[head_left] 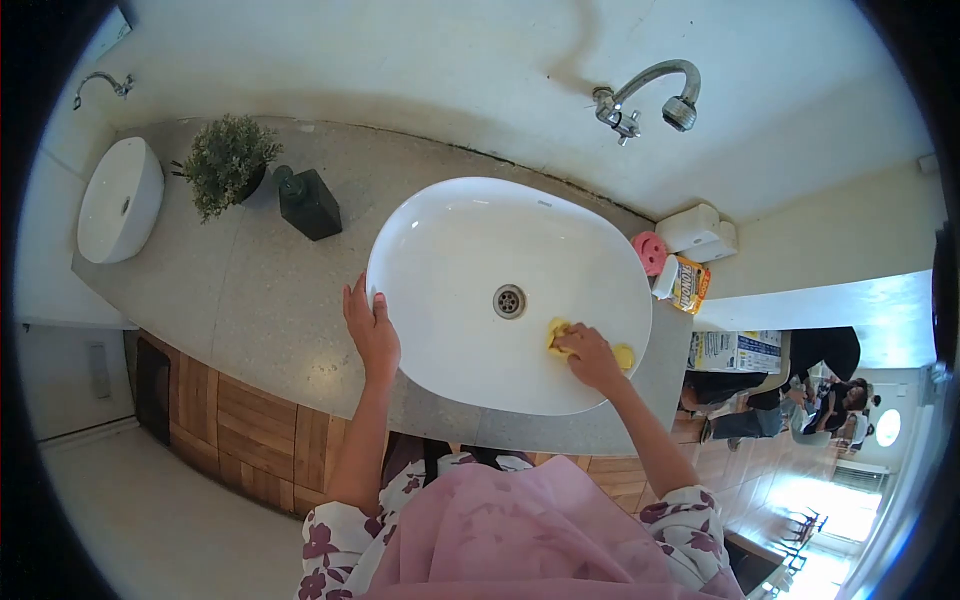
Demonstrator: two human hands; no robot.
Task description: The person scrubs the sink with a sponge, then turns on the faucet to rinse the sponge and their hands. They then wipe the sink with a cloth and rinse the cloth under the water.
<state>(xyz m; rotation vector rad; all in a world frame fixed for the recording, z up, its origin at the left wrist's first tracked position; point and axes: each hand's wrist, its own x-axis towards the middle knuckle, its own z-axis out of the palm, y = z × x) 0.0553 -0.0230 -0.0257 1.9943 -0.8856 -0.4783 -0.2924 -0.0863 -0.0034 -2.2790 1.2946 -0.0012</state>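
A white oval basin (pixel 450 350) with a round metal drain (pixel 509 301) sits on the grey counter in front of me. My left hand (pixel 372 328) rests against the basin's outer left side, thumb up at the rim and fingers stretched along the wall. Inside the basin, at the lower right, my right hand (pixel 590 356) is closed on a yellow cloth (pixel 558 338) and presses it to the white surface. Part of the cloth shows out to the right of the hand; the rest is hidden under the fingers.
A chrome tap (pixel 655 95) juts from the wall above the basin. Left on the counter (pixel 260 290) stand a dark soap dispenser (pixel 310 204), a potted plant (pixel 228 165) and a second basin (pixel 122 200). At right are a pink item (pixel 650 253) and a yellow packet (pixel 690 285). People sit beyond.
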